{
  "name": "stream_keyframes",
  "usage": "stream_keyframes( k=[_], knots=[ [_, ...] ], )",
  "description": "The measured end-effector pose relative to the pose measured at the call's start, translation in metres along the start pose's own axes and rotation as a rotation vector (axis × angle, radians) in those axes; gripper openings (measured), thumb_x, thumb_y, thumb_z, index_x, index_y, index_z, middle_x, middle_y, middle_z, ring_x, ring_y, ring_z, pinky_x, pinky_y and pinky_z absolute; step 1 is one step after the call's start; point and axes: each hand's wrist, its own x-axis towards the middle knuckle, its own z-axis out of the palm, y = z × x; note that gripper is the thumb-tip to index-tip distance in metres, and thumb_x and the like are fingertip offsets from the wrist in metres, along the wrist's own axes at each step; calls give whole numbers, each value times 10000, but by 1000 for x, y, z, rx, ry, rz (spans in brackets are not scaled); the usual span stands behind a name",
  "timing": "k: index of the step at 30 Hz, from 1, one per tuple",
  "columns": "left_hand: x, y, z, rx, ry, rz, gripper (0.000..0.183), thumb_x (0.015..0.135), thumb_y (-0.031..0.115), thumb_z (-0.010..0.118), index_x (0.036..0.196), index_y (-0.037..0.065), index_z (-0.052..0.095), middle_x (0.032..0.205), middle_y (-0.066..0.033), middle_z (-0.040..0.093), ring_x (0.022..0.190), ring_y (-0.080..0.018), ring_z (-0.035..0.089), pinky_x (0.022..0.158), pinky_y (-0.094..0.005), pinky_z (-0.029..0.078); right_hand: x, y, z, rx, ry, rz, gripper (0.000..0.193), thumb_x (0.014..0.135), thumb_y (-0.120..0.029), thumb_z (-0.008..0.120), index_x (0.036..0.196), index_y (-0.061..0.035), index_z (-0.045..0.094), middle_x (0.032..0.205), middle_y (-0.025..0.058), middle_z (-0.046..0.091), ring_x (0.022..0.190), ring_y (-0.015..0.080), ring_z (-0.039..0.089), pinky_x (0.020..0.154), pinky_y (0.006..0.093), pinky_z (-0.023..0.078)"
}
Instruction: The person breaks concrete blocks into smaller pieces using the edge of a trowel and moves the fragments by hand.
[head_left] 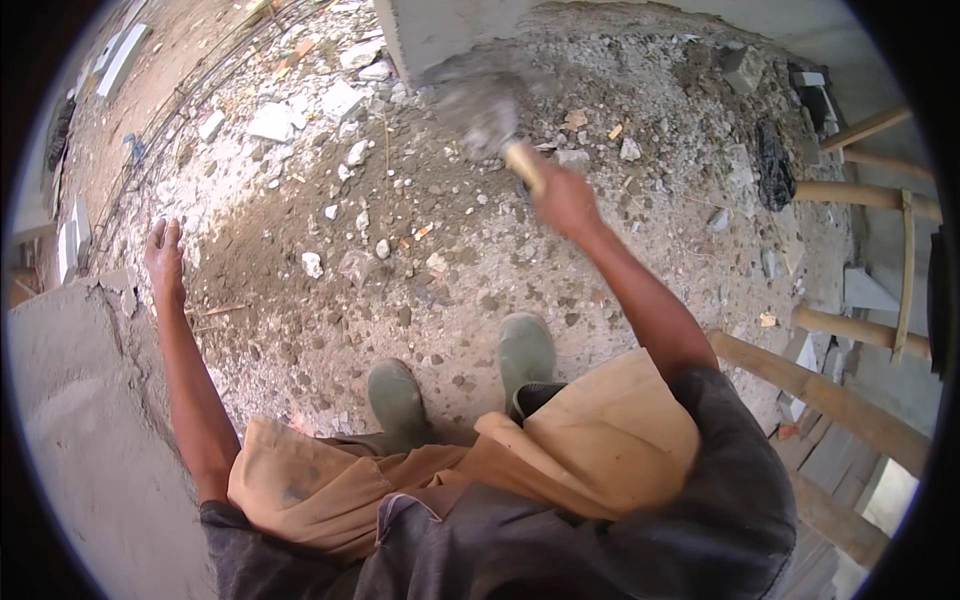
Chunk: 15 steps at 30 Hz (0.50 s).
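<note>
My right hand (568, 203) is closed round the pale wooden handle of a trowel (524, 165), held out ahead of me over the ground. Motion smears the trowel's blade, and grey material that looks like mortar seems to be on it. The blade is close to the lower corner of a grey wall (440, 40). Out to the far left, my left hand (165, 255) has its fingers stretched out and holds nothing. It is near the edge of a grey, freshly plastered surface (75, 380).
Rubble and white broken chunks (275, 122) cover the ground. My green boots (395, 395) stand amid wet mortar splatter. Wooden poles (830, 395) lie or lean at the right, beside a black plastic bag (775, 165). Thin metal rods (180, 110) run along the upper left.
</note>
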Motion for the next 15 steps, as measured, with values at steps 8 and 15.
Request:
stream_keyframes(
  k=[8,15],
  knots=[
    [-17,18,-36,265,94,97,580,890,355,625,1318,-10,482,1306,-154,533,1177,-253,534,1000,-353,379,26,221,-85,-236,596,120,376,752,-249,681,1031,1,648,806,209,675,745,378,665,650,438,515],
    [-14,-44,-57,-96,226,-170,522,922,261,600,1343,3,430,1279,-92,549,1172,-215,553,970,-379,417,-20,209,-19,107,635,-89,557,719,-82,673,1255,1,545,1013,228,671,906,345,672,770,389,520]
  ],
)
